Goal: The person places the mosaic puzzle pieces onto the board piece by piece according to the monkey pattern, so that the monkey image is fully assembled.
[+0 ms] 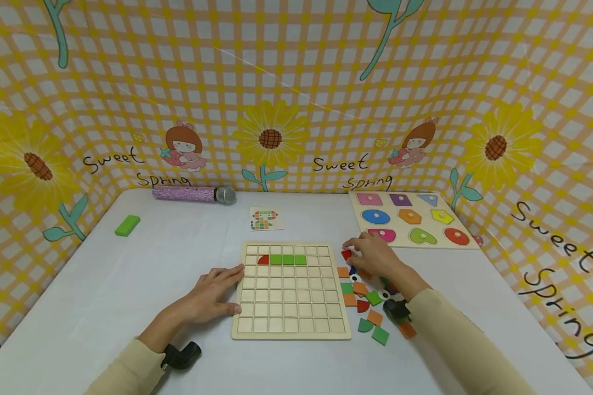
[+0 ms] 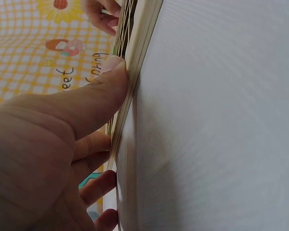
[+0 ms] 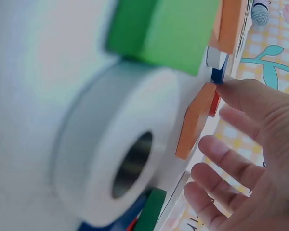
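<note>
A wooden grid board (image 1: 290, 296) lies at the middle of the table, with a red quarter-round tile (image 1: 263, 260) and a row of green square tiles (image 1: 288, 259) near its top. My left hand (image 1: 210, 296) rests against the board's left edge. In the left wrist view, its thumb (image 2: 116, 72) touches the rim and the fingers spread along the side. At the upper end of a pile of loose tiles, my right hand (image 1: 375, 255) reaches down, thumb and forefinger apart at a red tile (image 1: 346, 255). In the right wrist view, the thumb tip is right beside a blue tile (image 3: 220, 72).
Loose tiles, including orange (image 1: 374, 317) and green (image 1: 380, 335) ones, spread right of the board. A shape puzzle board (image 1: 400, 230) lies at the back right. Behind the grid are a pattern card (image 1: 277, 218) and a purple microphone (image 1: 185, 193); a green block (image 1: 127, 225) lies far left.
</note>
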Available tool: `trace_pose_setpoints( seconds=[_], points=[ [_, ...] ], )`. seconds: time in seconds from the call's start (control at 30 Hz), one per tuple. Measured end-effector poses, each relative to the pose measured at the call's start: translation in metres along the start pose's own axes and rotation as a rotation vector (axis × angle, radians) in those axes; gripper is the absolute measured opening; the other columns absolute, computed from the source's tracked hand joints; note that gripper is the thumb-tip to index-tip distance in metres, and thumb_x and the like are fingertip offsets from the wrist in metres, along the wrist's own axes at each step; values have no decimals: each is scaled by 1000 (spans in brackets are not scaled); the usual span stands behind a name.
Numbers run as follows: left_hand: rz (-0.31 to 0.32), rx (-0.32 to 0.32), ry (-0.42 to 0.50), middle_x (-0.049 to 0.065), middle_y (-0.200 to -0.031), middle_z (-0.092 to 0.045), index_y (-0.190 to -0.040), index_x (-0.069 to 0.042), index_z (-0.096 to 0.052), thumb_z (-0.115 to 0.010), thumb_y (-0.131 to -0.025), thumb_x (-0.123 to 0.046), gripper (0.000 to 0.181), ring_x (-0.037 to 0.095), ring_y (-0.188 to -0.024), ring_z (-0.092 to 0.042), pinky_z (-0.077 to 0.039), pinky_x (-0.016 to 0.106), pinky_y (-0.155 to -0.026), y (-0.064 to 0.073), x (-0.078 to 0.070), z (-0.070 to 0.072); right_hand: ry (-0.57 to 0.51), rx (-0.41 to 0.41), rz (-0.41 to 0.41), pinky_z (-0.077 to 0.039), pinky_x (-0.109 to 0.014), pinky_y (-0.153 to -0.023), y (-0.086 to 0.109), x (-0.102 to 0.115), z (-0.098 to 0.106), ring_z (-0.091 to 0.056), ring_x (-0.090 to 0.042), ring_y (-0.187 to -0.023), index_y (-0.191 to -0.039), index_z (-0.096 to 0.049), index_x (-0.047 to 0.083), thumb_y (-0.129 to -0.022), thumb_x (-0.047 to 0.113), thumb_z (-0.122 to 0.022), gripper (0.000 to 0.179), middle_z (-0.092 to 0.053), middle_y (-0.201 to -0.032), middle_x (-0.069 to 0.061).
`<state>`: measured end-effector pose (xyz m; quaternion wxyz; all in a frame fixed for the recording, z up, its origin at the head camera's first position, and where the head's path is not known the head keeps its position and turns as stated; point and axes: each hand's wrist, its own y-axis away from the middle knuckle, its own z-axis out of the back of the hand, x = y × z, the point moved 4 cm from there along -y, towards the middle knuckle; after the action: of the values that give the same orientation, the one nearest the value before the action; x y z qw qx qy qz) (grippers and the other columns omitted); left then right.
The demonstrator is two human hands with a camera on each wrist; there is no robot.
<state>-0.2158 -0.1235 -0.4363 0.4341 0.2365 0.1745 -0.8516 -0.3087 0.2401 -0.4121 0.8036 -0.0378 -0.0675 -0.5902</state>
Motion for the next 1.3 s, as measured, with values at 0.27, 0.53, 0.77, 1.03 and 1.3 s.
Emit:
trace_pose_setpoints(
  seconds=[0.27,0.53,0.77,1.03,1.3],
  points=[
    [23,34,-4,12,-155,-29,-144,-2,-36,-68,-84,-34,76,33,-133,-32,-24,56,-102,-1,2,-2,-8,-3,-87,-44,-42,-81,3,-4,-1,-48,-26,-93,-106,-70,7,-80,38,-73,41,-61,-98,-10],
    [24,29,-11,11,-155,-30,-144,-2,-36,-69,-84,-35,76,33,-132,-33,-25,55,-102,-1,2,-1,-46,6,-42,-45,-39,-78,1,6,-1,-51,-24,-93,-106,-71,12,-80,39,-73,37,-62,-98,-8],
    [27,32,-10,10,-155,-30,-145,-3,-36,-69,-84,-35,76,32,-132,-33,-25,54,-101,-1,2,-1,-40,-32,13,-43,-38,-78,0,11,-3,-52,-22,-90,-100,-73,13,-80,32,-73,27,-64,-92,-6],
    [38,41,2,11,-155,-29,-144,-2,-36,-68,-84,-36,77,32,-132,-32,-25,54,-102,0,1,-1,-97,-80,70,-43,-36,-77,3,19,1,-49,-21,-89,-101,-72,13,-80,29,-73,26,-63,-93,-4],
    [33,32,-5,11,-155,-30,-144,-2,-36,-68,-84,-35,76,33,-133,-33,-25,54,-101,0,1,0,-174,-87,160,-43,-33,-76,8,50,9,-47,-19,-92,-103,-72,14,-82,26,-73,25,-62,-96,-2]
  ],
)
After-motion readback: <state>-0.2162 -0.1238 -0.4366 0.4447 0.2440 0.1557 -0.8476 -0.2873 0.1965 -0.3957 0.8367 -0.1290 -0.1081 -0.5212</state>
